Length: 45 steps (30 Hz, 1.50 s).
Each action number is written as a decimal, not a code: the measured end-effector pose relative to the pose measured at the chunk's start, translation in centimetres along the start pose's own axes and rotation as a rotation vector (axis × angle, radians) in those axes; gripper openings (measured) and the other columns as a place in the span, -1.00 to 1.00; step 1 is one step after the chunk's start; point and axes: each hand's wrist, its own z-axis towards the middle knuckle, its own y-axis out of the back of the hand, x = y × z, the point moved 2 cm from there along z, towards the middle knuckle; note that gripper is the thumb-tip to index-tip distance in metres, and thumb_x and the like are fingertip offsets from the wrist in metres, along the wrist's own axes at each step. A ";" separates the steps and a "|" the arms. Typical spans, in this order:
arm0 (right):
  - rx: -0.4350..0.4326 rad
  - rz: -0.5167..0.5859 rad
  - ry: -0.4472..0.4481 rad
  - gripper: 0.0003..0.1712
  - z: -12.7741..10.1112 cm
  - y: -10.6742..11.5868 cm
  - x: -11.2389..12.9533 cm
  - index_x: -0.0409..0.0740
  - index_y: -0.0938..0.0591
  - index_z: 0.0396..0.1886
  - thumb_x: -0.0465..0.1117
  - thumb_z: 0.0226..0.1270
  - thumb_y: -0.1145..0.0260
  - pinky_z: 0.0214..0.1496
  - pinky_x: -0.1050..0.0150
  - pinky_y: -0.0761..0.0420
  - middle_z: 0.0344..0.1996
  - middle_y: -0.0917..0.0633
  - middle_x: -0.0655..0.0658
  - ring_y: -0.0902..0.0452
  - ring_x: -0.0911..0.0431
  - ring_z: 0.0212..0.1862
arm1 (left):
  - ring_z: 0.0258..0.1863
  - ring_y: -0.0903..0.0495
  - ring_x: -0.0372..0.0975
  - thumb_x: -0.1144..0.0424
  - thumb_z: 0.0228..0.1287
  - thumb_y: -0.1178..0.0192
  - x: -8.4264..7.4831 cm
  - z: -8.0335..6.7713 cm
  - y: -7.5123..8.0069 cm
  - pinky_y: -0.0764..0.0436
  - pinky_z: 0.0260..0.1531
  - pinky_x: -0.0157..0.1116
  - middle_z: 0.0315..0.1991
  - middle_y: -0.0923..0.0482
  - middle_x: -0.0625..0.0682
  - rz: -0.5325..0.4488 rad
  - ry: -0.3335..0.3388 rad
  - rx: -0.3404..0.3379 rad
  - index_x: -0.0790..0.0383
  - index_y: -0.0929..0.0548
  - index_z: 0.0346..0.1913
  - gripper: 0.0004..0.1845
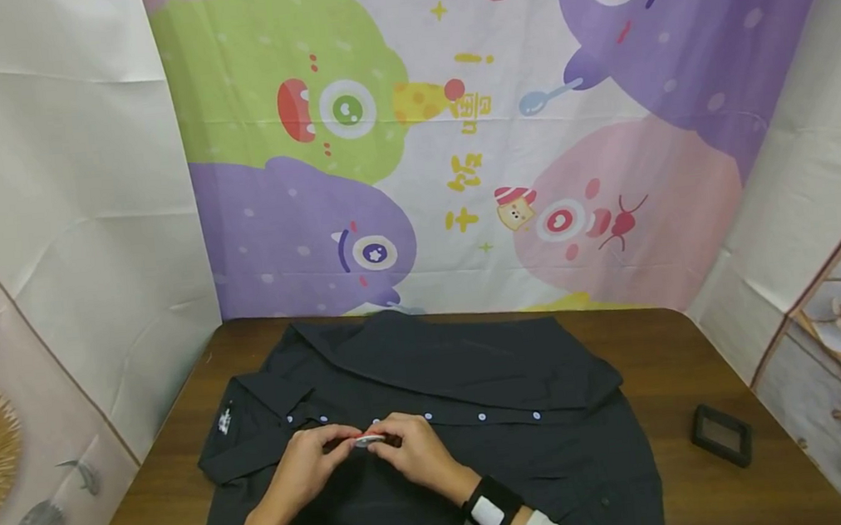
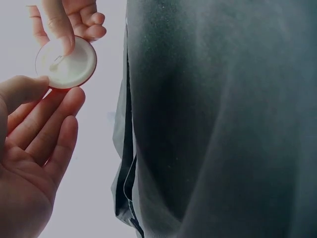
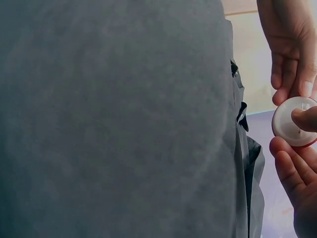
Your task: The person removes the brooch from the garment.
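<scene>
A round pin badge [image 1: 368,440] with a white back and red rim is held between both hands above a dark shirt [image 1: 558,459]. My left hand [image 1: 309,462] pinches one edge of it between thumb and fingers. From the other side my right hand [image 1: 418,453] grips it, its thumb on the back. In the left wrist view, the back of the badge [image 2: 79,67] faces the camera, with a thin pin partly hidden by the right thumb. Dark cloth [image 3: 119,119] fills most of the right wrist view. The badge's front is hidden.
The shirt lies spread over a brown wooden table [image 1: 700,371], several pale buttons in a row along its placket. A small black frame-like box [image 1: 721,435] sits at the right. A cartoon-printed curtain [image 1: 467,275] hangs behind the table, with white cloth [image 1: 85,200] on the left.
</scene>
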 end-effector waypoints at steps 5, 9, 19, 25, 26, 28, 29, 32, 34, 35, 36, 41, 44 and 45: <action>-0.003 0.010 -0.003 -0.86 -0.1 0.0 0.0 -0.18 -0.76 -0.27 -0.35 0.14 -0.44 -0.39 0.59 -0.48 -0.45 -0.70 -0.08 -0.42 0.41 -0.43 | -0.25 -0.71 -0.26 0.29 0.19 -0.34 -0.1 0.0 0.0 -0.66 -0.24 -0.30 -0.28 -0.77 -0.10 0.008 -0.013 0.008 0.03 -0.78 -0.28 -0.91; -0.011 0.003 0.006 -0.87 -0.2 0.0 -0.1 -0.18 -0.77 -0.28 -0.36 0.14 -0.44 -0.39 0.59 -0.48 -0.45 -0.70 -0.07 -0.43 0.40 -0.43 | -0.25 -0.71 -0.27 0.28 0.19 -0.34 0.0 0.0 0.0 -0.66 -0.23 -0.29 -0.30 -0.76 -0.12 0.018 -0.045 0.015 0.04 -0.79 -0.28 -0.92; -0.029 -0.027 0.047 -0.86 -0.1 0.0 -0.2 -0.16 -0.77 -0.30 -0.39 0.13 -0.43 -0.39 0.58 -0.48 -0.46 -0.71 -0.05 -0.47 0.34 -0.44 | -0.26 -0.71 -0.29 0.26 0.19 -0.35 -0.2 0.1 0.0 -0.66 -0.23 -0.27 -0.32 -0.76 -0.14 0.023 -0.062 0.025 0.02 -0.79 -0.29 -0.93; -0.034 -0.039 0.052 -0.88 -0.1 0.0 -0.2 -0.15 -0.77 -0.33 -0.39 0.13 -0.42 -0.39 0.61 -0.45 -0.48 -0.70 -0.04 -0.46 0.34 -0.45 | -0.26 -0.71 -0.30 0.28 0.17 -0.35 -0.1 0.0 -0.1 -0.65 -0.24 -0.32 -0.32 -0.76 -0.14 0.025 -0.056 0.033 0.01 -0.79 -0.30 -0.91; -0.034 -0.038 0.052 -0.88 -0.1 0.0 -0.2 -0.15 -0.77 -0.33 -0.39 0.13 -0.42 -0.39 0.61 -0.45 -0.48 -0.70 -0.04 -0.46 0.34 -0.45 | -0.26 -0.71 -0.29 0.28 0.17 -0.35 -0.1 0.0 -0.2 -0.65 -0.24 -0.32 -0.32 -0.76 -0.14 0.024 -0.056 0.034 0.01 -0.79 -0.30 -0.91; -0.030 -0.036 0.048 -0.89 -0.2 0.0 -0.2 -0.16 -0.77 -0.33 -0.38 0.14 -0.42 -0.39 0.61 -0.44 -0.48 -0.70 -0.04 -0.45 0.35 -0.45 | -0.26 -0.70 -0.30 0.29 0.17 -0.35 -0.1 0.0 -0.2 -0.65 -0.24 -0.32 -0.32 -0.76 -0.14 0.022 -0.052 0.034 0.02 -0.79 -0.30 -0.91; -0.027 -0.035 0.047 -0.89 -0.2 0.0 -0.2 -0.16 -0.77 -0.32 -0.38 0.15 -0.41 -0.39 0.61 -0.44 -0.47 -0.70 -0.04 -0.45 0.35 -0.45 | -0.26 -0.70 -0.30 0.29 0.16 -0.36 0.0 0.0 -0.2 -0.65 -0.24 -0.32 -0.32 -0.76 -0.15 0.021 -0.048 0.033 0.02 -0.79 -0.30 -0.91; -0.016 -0.038 0.046 -0.90 -0.1 0.0 -0.1 -0.16 -0.77 -0.30 -0.36 0.19 -0.40 -0.39 0.62 -0.42 -0.47 -0.70 -0.04 -0.44 0.35 -0.44 | -0.25 -0.70 -0.31 0.28 0.15 -0.36 0.0 -0.1 -0.2 -0.65 -0.23 -0.32 -0.32 -0.76 -0.15 0.022 -0.033 0.029 0.01 -0.79 -0.30 -0.91; -0.012 -0.040 0.049 -0.91 -0.1 0.0 -0.1 -0.16 -0.77 -0.30 -0.34 0.21 -0.39 -0.39 0.62 -0.41 -0.47 -0.69 -0.04 -0.43 0.35 -0.44 | -0.25 -0.70 -0.31 0.28 0.15 -0.36 0.0 0.0 -0.2 -0.65 -0.23 -0.31 -0.31 -0.76 -0.15 0.024 -0.028 0.029 0.01 -0.79 -0.30 -0.91; -0.011 -0.041 0.052 -0.91 -0.1 0.0 -0.1 -0.16 -0.77 -0.30 -0.34 0.21 -0.38 -0.39 0.63 -0.41 -0.47 -0.69 -0.04 -0.43 0.35 -0.44 | -0.25 -0.70 -0.31 0.28 0.16 -0.36 0.0 0.0 -0.2 -0.65 -0.23 -0.31 -0.31 -0.76 -0.15 0.024 -0.025 0.029 0.01 -0.79 -0.30 -0.91; -0.010 -0.040 0.054 -0.91 -0.1 0.0 0.0 -0.16 -0.77 -0.30 -0.33 0.22 -0.38 -0.39 0.63 -0.41 -0.46 -0.69 -0.04 -0.43 0.35 -0.44 | -0.25 -0.70 -0.31 0.28 0.16 -0.36 0.0 0.0 -0.2 -0.65 -0.23 -0.31 -0.31 -0.76 -0.15 0.022 -0.023 0.030 0.01 -0.79 -0.30 -0.91; -0.004 -0.036 0.060 -0.91 -0.1 0.1 0.1 -0.17 -0.76 -0.29 -0.32 0.23 -0.37 -0.39 0.63 -0.40 -0.47 -0.69 -0.05 -0.42 0.35 -0.44 | -0.25 -0.70 -0.29 0.27 0.18 -0.35 0.0 0.0 0.0 -0.65 -0.23 -0.31 -0.30 -0.76 -0.14 0.015 -0.014 0.033 0.00 -0.79 -0.29 -0.91; -0.006 -0.040 0.054 -0.90 -0.1 0.0 0.2 -0.17 -0.76 -0.28 -0.31 0.24 -0.37 -0.39 0.63 -0.39 -0.46 -0.69 -0.04 -0.42 0.36 -0.44 | -0.25 -0.70 -0.28 0.26 0.19 -0.35 0.0 0.0 0.0 -0.64 -0.23 -0.30 -0.29 -0.76 -0.13 0.009 -0.018 0.032 0.01 -0.79 -0.29 -0.92; -0.008 -0.043 0.051 -0.90 -0.1 0.0 0.2 -0.17 -0.76 -0.27 -0.31 0.24 -0.37 -0.39 0.63 -0.39 -0.46 -0.69 -0.04 -0.42 0.36 -0.44 | -0.25 -0.70 -0.28 0.27 0.19 -0.35 0.0 0.0 0.0 -0.65 -0.23 -0.30 -0.30 -0.76 -0.13 0.005 -0.018 0.030 0.01 -0.79 -0.29 -0.92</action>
